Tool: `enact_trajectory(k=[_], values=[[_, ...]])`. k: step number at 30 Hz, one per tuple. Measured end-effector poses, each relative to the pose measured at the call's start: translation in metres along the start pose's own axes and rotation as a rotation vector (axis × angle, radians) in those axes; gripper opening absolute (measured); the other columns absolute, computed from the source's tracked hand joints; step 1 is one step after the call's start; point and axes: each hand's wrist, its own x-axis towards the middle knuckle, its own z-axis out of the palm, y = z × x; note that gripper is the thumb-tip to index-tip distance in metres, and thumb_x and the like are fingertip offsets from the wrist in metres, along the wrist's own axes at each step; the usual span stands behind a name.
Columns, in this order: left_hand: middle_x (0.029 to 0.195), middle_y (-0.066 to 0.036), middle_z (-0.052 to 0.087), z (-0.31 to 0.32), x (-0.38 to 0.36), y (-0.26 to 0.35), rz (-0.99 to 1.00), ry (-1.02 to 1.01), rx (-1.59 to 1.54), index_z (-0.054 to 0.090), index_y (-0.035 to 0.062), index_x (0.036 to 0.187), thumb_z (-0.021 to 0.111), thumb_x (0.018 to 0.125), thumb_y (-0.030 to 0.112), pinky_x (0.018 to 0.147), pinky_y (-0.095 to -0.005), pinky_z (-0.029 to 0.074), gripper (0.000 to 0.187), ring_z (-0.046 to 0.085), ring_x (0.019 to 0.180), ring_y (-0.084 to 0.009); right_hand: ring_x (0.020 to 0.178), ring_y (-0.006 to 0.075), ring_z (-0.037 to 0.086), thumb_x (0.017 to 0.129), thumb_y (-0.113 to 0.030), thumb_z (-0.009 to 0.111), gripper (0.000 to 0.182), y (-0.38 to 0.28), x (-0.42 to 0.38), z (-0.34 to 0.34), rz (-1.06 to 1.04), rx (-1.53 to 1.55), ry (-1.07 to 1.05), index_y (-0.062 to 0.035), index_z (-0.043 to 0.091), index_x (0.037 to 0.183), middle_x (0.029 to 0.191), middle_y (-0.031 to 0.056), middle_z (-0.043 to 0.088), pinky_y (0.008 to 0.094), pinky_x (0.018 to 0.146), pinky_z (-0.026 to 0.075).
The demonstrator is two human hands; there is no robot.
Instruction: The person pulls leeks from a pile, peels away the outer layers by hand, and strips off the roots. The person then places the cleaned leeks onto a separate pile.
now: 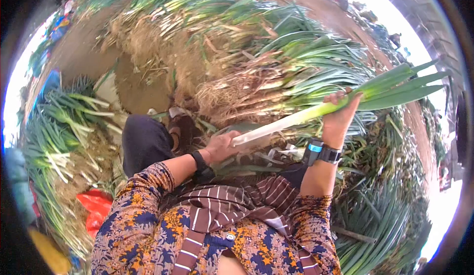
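Note:
One long leek (286, 124) is held up slantwise across my lap, its white stem low on the left and its green leaves fanned out at the upper right. My left hand (220, 147) is closed at the white root end, and those fingertips are partly hidden. Higher up, my right hand (342, 108) wraps round the leek where the white turns green. Just beyond it lies a thick row of leeks (306, 73) with brown, soil-caked roots (224, 95) pointing towards me.
Cleaner leeks (69, 122) are piled on my left near a red plastic bag (96, 208). Leek leaves and trimmings (375, 216) heap up at my right. Bare brown ground (140, 87) shows ahead, beside my knee (148, 144).

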Motion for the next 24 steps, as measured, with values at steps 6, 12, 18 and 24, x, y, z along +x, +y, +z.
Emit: enact_trajectory(k=[6,12,18,24], values=[[0.098,-0.012,0.059,-0.036,-0.023,0.064,0.242,0.396,0.337,0.053,0.0085,0.117,0.060,0.086,0.019,0.070,-0.0358,0.052,0.034,0.061,0.082,-0.0303,0.060,0.0109,0.044,0.089,-0.046,0.056,0.035,0.018,0.045,0.003,0.025,-0.087,0.172,-0.0120,0.048,0.089,0.070,-0.0023,0.044,0.0291,0.058,0.040],[0.092,-0.010,0.062,-0.043,-0.015,0.062,0.237,0.504,0.422,0.059,0.0078,0.111,0.058,0.086,0.016,0.064,-0.0365,0.050,0.026,0.062,0.075,-0.0288,0.062,0.0113,0.043,0.087,-0.045,0.059,0.036,0.045,0.070,0.002,0.086,-0.150,0.212,-0.0112,0.047,0.087,0.070,-0.0026,0.042,0.0289,0.059,0.040],[0.085,-0.009,0.064,-0.042,-0.015,0.064,0.281,0.614,0.567,0.062,0.0051,0.099,0.061,0.083,0.015,0.063,-0.0378,0.050,0.019,0.063,0.073,-0.0268,0.060,0.0107,0.042,0.089,-0.046,0.056,0.035,0.065,0.064,0.000,0.109,-0.199,0.215,-0.0127,0.045,0.091,0.071,-0.0024,0.041,0.0291,0.059,0.040],[0.074,-0.012,0.061,-0.042,-0.028,0.059,0.186,0.612,0.505,0.058,0.0042,0.086,0.059,0.085,0.016,0.059,-0.0372,0.050,0.012,0.061,0.068,-0.0301,0.061,0.0109,0.042,0.091,-0.044,0.055,0.032,0.068,0.038,-0.006,0.107,-0.149,0.265,-0.0134,0.045,0.092,0.071,-0.0024,0.042,0.0297,0.060,0.040]])
